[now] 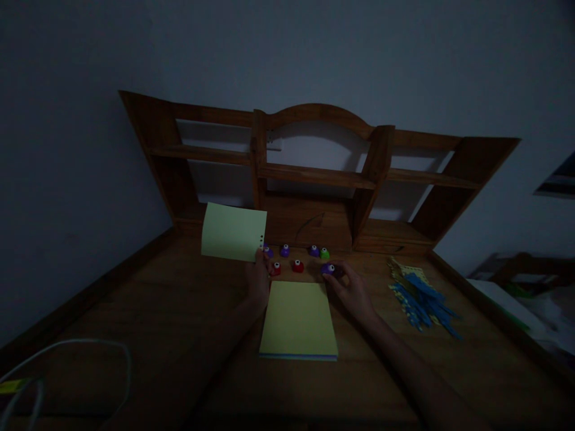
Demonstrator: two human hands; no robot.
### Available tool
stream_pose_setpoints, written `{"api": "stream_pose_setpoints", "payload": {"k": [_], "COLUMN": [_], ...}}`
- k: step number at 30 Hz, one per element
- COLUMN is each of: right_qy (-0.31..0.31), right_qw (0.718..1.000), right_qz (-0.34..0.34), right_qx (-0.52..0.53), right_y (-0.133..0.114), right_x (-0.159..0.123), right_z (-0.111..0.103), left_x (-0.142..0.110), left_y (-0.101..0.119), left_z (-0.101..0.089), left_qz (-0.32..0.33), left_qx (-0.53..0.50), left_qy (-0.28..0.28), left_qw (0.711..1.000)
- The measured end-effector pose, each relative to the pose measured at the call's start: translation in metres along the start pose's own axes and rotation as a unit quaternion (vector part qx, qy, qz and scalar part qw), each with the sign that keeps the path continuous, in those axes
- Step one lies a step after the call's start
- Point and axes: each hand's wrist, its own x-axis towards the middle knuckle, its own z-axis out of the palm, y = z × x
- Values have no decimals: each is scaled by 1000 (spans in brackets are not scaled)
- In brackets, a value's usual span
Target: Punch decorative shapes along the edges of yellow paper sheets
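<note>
My left hand (257, 280) pinches the lower right corner of a pale green paper sheet (232, 232) and holds it up above the desk; small punched holes show near that sheet's right edge. My right hand (349, 288) rests on the desk with its fingers closed around a purple paper punch (328, 269). Between my hands lies a stack of yellow paper (298, 319). Behind the stack stand several small punches: two red ones (297, 266), purple ones (284, 251) and a green one (324, 253).
A wooden desk (179, 335) carries a shelved hutch (314, 173) at the back. Blue and yellow paper scraps (422, 296) lie at the right. A white cable (67, 359) loops at the front left. The room is dim.
</note>
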Motion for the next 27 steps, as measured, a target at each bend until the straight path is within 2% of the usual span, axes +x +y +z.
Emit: {"api": "stream_pose_setpoints", "payload": {"k": [16, 21, 27], "right_qy": [11, 4, 9], "right_qw": [1000, 1000, 1000], "right_qz": [6, 4, 3], "right_qx": [5, 1, 0], "right_y": [1, -3, -4], "right_x": [0, 0, 1], "right_z": [1, -1, -1], "left_x": [0, 0, -3], "left_y": [-2, -3, 2], "left_z": [1, 0, 1], "left_qz": [-33, -11, -6], "left_qx": [-14, -19, -14], "left_qy": [6, -14, -4], "left_qw": [999, 1000, 1000]}}
